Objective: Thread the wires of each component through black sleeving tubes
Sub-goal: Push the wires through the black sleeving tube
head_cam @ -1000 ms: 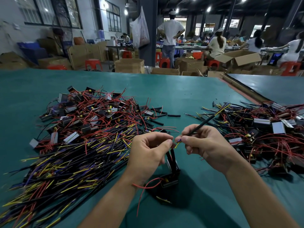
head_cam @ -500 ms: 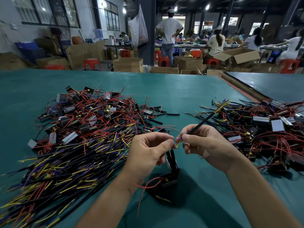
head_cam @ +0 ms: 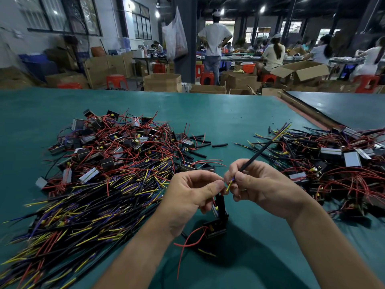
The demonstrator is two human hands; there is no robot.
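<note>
Head view, from where I sit: the black sleeving tube [head_cam: 263, 151] is pinched between thumb and fingers of the right hand [head_cam: 264, 185], and it slants up and to the right, over the near edge of the right-hand heap. At its lower end a yellow and purple wire [head_cam: 229, 183] comes out and bridges the small gap between the two hands. The left hand [head_cam: 192, 193] has its fingers curled, and its thumb and forefinger pinch that wire's other end, so the fingertips of both hands nearly meet.

Below the left hand sits the component [head_cam: 216, 228], a small black block with black leads rising to the fingers and a red wire [head_cam: 187, 246] looping away toward me. I cannot tell whether it rests on the counter [head_cam: 229, 113] or hangs just above it.

To the left lies a big pile of components [head_cam: 108, 155], with red, yellow and purple leads fanning toward the near edge. To the right is a second pile [head_cam: 337, 161], tangled with red wire and black tubes. Between them, farther back, a few short tube pieces [head_cam: 219, 145] lie loose on the green surface.

Beyond the counter I see cardboard boxes [head_cam: 162, 82], red stools [head_cam: 116, 80] and people working at distant benches.
</note>
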